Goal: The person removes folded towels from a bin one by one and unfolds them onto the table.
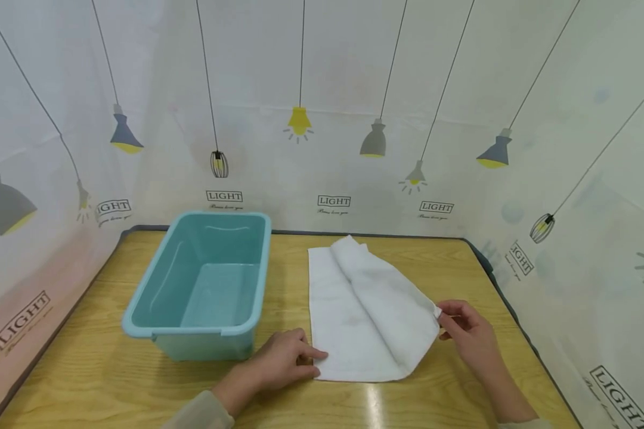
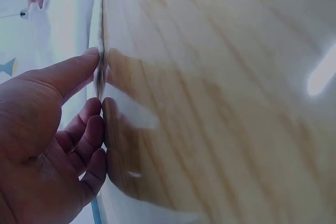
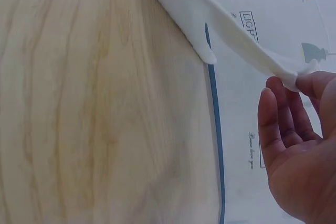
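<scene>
A white cloth (image 1: 349, 316) lies on the table in front of me, its right part folded over along a slanting crease. At the cloth's right end, my right hand (image 1: 469, 333) pinches a corner between thumb and fingers. That corner is raised above the table, and the cloth (image 3: 236, 35) stretches from it in the right wrist view. My left hand (image 1: 284, 360) rests at the lower left corner, index finger and thumb pressing the cloth down. In the left wrist view the thumb (image 2: 73, 74) reaches the cloth's edge, while the other fingers bend loosely against the tabletop.
A light blue plastic basin (image 1: 217, 295) with nothing in it stands left of the cloth, close to my left hand. The wood-grain table (image 1: 284, 286) has a dark edge. Walls (image 1: 343, 161) printed with hanging lamps rise behind it and on both sides.
</scene>
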`<move>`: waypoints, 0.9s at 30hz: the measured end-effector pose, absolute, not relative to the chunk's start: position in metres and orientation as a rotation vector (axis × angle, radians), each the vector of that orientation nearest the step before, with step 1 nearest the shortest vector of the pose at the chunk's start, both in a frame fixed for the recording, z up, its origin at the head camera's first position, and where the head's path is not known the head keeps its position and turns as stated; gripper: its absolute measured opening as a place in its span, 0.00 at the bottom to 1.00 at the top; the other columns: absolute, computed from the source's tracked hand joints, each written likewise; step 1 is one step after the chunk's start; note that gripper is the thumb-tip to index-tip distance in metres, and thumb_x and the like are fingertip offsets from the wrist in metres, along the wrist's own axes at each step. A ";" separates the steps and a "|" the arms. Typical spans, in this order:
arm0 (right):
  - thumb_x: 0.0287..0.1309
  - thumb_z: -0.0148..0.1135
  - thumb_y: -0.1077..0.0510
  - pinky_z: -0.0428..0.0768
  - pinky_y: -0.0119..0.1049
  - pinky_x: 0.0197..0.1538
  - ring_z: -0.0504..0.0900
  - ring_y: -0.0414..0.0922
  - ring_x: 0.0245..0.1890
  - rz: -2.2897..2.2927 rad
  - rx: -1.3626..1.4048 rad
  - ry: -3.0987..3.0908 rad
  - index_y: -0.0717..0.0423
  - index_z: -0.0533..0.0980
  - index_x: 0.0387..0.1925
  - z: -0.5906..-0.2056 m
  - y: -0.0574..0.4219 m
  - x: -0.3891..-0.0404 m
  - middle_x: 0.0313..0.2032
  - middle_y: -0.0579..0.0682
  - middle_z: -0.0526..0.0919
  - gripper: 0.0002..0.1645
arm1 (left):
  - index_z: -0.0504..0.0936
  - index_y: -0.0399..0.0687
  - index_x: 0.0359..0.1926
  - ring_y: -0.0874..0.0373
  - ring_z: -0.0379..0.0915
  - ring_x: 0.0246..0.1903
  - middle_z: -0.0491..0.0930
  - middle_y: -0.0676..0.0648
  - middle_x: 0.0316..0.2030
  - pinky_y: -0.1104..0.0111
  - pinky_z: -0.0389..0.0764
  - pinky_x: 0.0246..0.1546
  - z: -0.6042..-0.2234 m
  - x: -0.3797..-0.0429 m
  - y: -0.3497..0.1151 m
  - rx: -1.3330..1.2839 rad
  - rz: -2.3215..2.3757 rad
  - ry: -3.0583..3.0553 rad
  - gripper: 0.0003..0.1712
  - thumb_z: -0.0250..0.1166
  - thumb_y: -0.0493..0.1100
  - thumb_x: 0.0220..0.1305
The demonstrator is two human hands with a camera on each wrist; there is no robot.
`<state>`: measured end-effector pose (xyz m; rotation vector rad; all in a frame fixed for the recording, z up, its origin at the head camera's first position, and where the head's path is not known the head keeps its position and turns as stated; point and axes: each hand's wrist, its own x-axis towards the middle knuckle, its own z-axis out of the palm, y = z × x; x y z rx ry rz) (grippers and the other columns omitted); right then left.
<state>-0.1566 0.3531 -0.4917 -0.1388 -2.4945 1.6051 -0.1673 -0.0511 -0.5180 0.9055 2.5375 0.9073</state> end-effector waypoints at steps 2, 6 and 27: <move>0.80 0.64 0.60 0.89 0.34 0.41 0.85 0.34 0.40 1.603 -0.155 -2.478 0.61 0.81 0.62 -0.493 0.359 -0.153 0.45 0.32 0.84 0.15 | 0.92 0.61 0.62 0.72 0.64 0.32 0.75 0.59 0.36 0.76 0.69 0.35 -0.519 -0.167 -0.051 0.907 0.900 2.543 0.20 0.77 0.51 0.71; 0.79 0.64 0.62 0.89 0.33 0.39 0.85 0.34 0.38 1.575 -0.175 -2.458 0.63 0.81 0.60 -0.494 0.369 -0.145 0.43 0.28 0.84 0.15 | 0.92 0.61 0.62 0.71 0.64 0.32 0.75 0.58 0.36 0.76 0.68 0.35 -0.518 -0.167 -0.051 0.909 0.900 2.547 0.20 0.77 0.52 0.71; 0.81 0.63 0.57 0.89 0.35 0.44 0.87 0.37 0.40 1.607 -0.644 -2.669 0.62 0.75 0.68 -0.499 0.399 -0.109 0.46 0.41 0.86 0.22 | 0.92 0.59 0.61 0.71 0.64 0.30 0.76 0.57 0.35 0.76 0.69 0.33 -0.516 -0.167 -0.050 0.890 0.916 2.550 0.21 0.79 0.50 0.68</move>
